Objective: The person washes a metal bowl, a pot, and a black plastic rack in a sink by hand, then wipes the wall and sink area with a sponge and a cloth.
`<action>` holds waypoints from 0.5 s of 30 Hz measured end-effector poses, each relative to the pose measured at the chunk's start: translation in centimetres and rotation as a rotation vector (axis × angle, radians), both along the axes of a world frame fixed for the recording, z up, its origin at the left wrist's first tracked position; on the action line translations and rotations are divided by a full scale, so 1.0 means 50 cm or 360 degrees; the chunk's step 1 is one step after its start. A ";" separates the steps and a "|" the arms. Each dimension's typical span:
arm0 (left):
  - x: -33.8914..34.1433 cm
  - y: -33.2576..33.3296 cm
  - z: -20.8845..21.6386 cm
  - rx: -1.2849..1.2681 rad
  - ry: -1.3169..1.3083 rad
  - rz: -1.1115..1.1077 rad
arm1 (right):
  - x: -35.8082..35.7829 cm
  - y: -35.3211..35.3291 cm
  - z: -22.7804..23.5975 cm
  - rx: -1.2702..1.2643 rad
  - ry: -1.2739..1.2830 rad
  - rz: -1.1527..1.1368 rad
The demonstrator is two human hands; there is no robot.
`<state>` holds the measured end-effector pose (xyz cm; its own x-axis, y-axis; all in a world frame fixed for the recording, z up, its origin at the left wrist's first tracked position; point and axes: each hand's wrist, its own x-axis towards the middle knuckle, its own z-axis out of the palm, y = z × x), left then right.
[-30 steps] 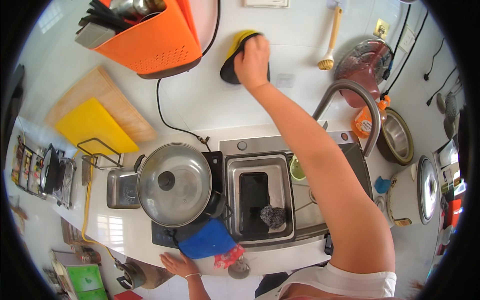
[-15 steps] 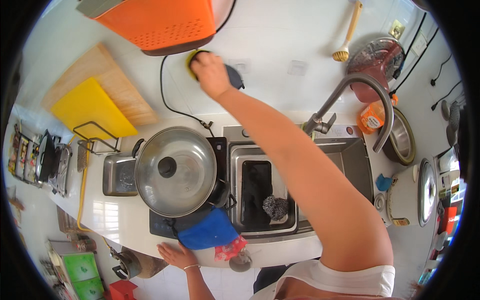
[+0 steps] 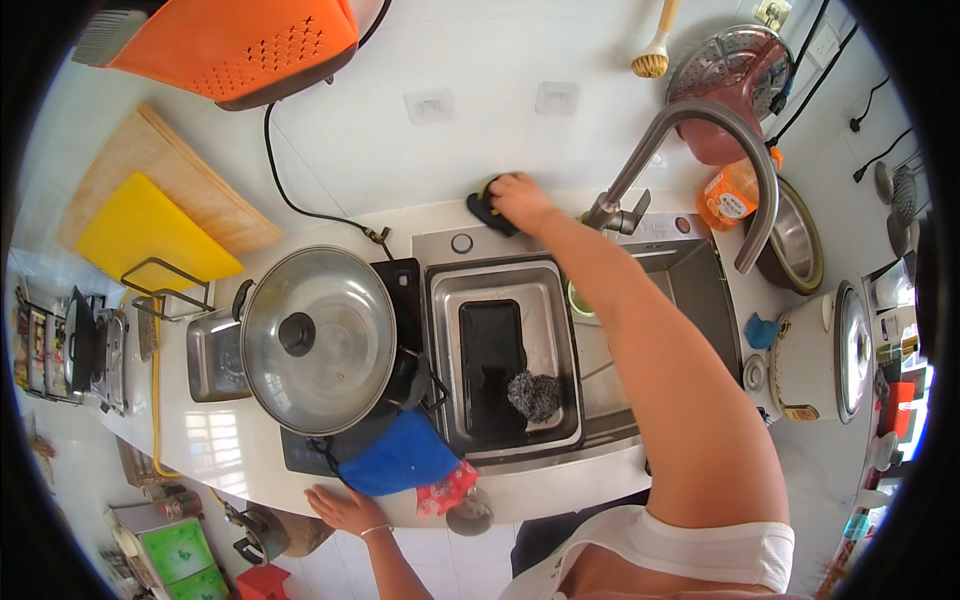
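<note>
My right hand (image 3: 517, 203) reaches across the sink. It is closed on a dark grey wiping pad with a yellow-green edge (image 3: 490, 210), low on the white wall where it meets the back of the counter. My fingers hide part of the pad, so its exact kind is unclear. Fingers spread, my left hand (image 3: 345, 510) rests on the counter's front edge, beside a blue cloth (image 3: 400, 455) and holding nothing. Under my right arm is the steel sink (image 3: 690, 290). A steel basin (image 3: 562, 300) sits in its left part, with a grey wire scrubber (image 3: 535, 395) inside.
A wide lidded pan (image 3: 335, 350) stands on a black cooktop (image 3: 405, 280) left of the sink. The curved faucet (image 3: 720, 115) arches over the sink's right side. An orange basket (image 3: 270, 45) hangs on the wall. Cutting boards (image 3: 150, 225) lean at the left; an orange bottle (image 3: 728, 195) stands right.
My right hand has come down the wall and to the right with the pad, to the counter's back edge. My left hand stays on the front edge. The whole view has shifted slightly.
</note>
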<state>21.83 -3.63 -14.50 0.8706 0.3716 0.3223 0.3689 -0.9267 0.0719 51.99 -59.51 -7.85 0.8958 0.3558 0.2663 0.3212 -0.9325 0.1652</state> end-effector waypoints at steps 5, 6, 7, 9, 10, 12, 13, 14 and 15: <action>0.010 -0.002 -0.010 -0.0020 0.0003 -0.0008 | -0.031 -0.103 0.001 -0.0189 0.0662 -0.1198; 0.008 0.004 -0.010 -0.0013 0.0003 -0.0020 | -0.013 -0.122 -0.013 -0.0304 0.0917 -0.1369; 0.010 0.000 -0.007 -0.0018 0.0013 -0.0033 | -0.002 -0.153 -0.029 -0.0428 0.1172 -0.1556; 0.007 -0.008 0.000 -0.0017 0.0018 -0.0009 | 0.020 -0.139 -0.040 -0.0340 0.1397 -0.1669; 0.007 -0.005 0.001 0.0000 0.0001 -0.0037 | 0.021 -0.129 -0.051 -0.0125 0.1371 -0.1624; 0.009 -0.008 0.006 -0.0003 -0.0013 -0.0031 | 0.020 -0.043 -0.088 0.0198 0.0658 -0.2008; 0.010 -0.015 0.009 -0.0010 -0.0016 -0.0039 | 0.027 -0.012 -0.089 0.0474 0.0440 -0.2082; 0.005 -0.013 0.012 -0.0010 0.0005 0.0002 | 0.030 0.030 -0.066 0.0537 0.0538 -0.1978; 0.004 -0.012 0.015 -0.0017 0.0034 0.0022 | 0.030 0.066 -0.044 0.0592 0.0634 -0.1896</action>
